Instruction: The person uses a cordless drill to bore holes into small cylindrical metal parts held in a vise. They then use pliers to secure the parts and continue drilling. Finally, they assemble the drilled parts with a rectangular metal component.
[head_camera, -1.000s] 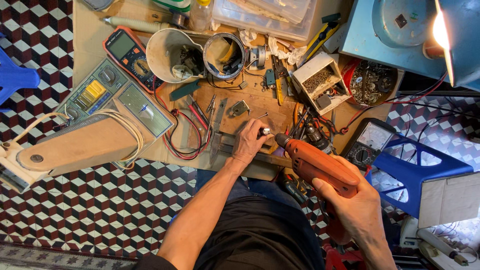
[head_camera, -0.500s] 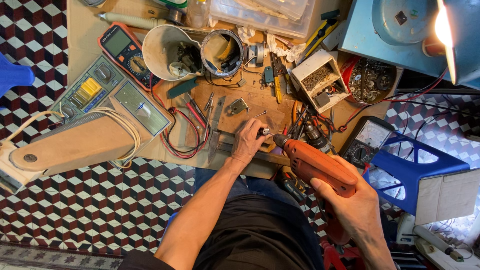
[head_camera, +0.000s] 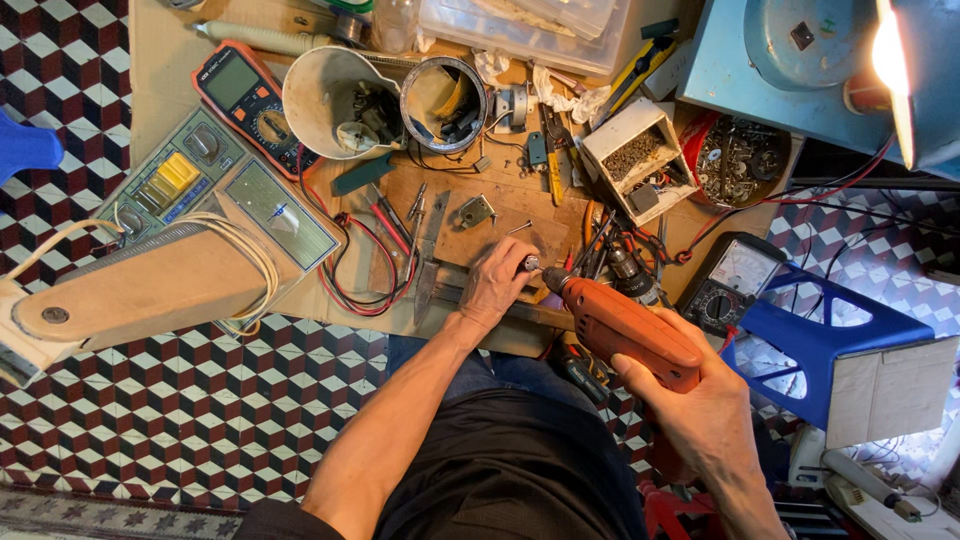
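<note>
Little has moved since the earlier frames: both hands and the drill hold the same posture, and only the view has drifted slightly. Right hand (head_camera: 705, 415) is clamped around the handle of the orange electric drill (head_camera: 625, 325), whose chuck (head_camera: 553, 279) points left toward the left hand (head_camera: 497, 285). Left hand rests on the wooden bench (head_camera: 500, 200), its grip closed on a small metal piece (head_camera: 531, 264) held just at the chuck's nose; whether this is a bit or a workpiece cannot be confirmed at this size. Work sits at the bench's front edge, above the person's lap.

Nearby: a flat metal file (head_camera: 430, 255), red test leads (head_camera: 350, 270), a red multimeter (head_camera: 248, 100), a white plastic jug (head_camera: 335, 100), a round tin of parts (head_camera: 443, 104) and a white box of screws (head_camera: 640, 160).

Assessed step: seating or aligning the small piece at the chuck. Next move likely calls for a steady left hand and fingers clear of the chuck.
</note>
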